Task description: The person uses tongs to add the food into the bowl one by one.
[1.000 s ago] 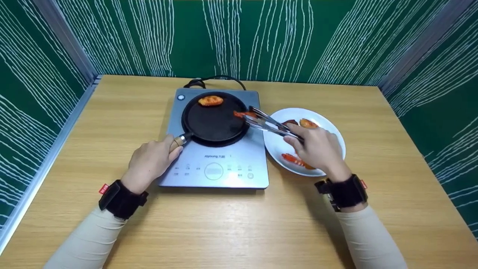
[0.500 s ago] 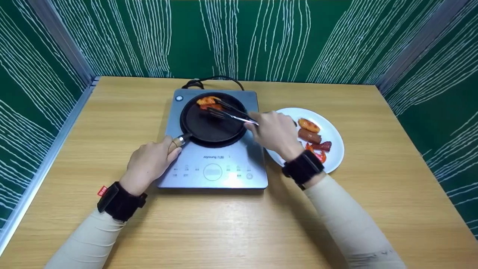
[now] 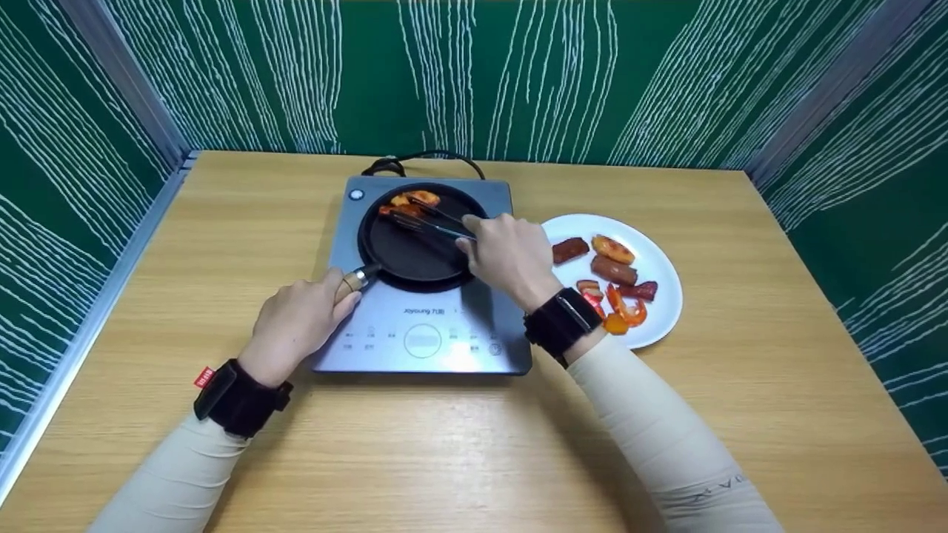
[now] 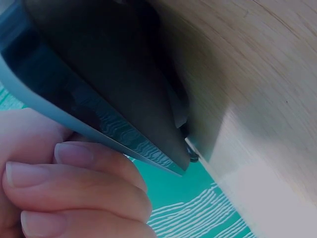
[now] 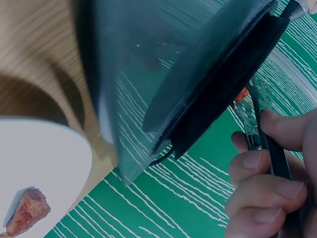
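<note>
My left hand [image 3: 300, 318] grips the wooden handle [image 3: 348, 286] of a round black frying pan [image 3: 426, 259], which sits on a silver induction cooker [image 3: 385, 355]. In the left wrist view its curled fingers [image 4: 74, 191] show below the cooker's edge, the handle hidden. My right hand [image 3: 511, 255] holds metal tongs [image 3: 443, 228] over the pan from the right. Their tips reach an orange-red piece of food [image 3: 400, 211] at the pan's far side, beside a golden-brown piece [image 3: 424, 197]. The right wrist view shows fingers and thumb around the tongs [image 5: 278, 156].
Right of the cooker stands a white plate [image 3: 663, 300] with browned sausage-like pieces [image 3: 613, 269], a golden piece [image 3: 612, 249] and red-orange bits [image 3: 629, 311]. A black cord [image 3: 444, 152] lies behind the cooker. Green white-streaked panels [image 3: 518, 81] enclose the wooden table [image 3: 444, 444].
My right hand has carried the tongs and the orange-red piece left from the plate side to the pan's far side, beside the golden piece. My left hand stays on the handle.
</note>
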A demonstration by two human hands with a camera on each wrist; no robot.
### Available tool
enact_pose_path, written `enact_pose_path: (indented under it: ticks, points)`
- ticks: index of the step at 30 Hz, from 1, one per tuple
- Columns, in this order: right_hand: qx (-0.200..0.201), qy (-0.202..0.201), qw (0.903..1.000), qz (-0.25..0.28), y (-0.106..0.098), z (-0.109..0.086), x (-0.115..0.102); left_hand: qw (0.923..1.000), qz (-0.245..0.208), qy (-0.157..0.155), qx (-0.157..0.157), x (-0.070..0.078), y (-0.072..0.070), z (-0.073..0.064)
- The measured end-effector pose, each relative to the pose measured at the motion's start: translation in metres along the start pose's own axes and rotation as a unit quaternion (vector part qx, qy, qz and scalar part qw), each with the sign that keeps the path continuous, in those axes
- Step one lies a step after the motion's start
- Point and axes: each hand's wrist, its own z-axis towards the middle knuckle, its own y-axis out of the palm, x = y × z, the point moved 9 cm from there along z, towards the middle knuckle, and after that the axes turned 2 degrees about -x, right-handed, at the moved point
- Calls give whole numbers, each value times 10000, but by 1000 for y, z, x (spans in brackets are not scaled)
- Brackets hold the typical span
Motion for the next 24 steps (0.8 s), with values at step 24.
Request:
enact_pose_path:
  ticks: [24]
  points:
    - [-234,156,9996,8,-4,-1,1,10000,-70,-10,37,-2,0,0]
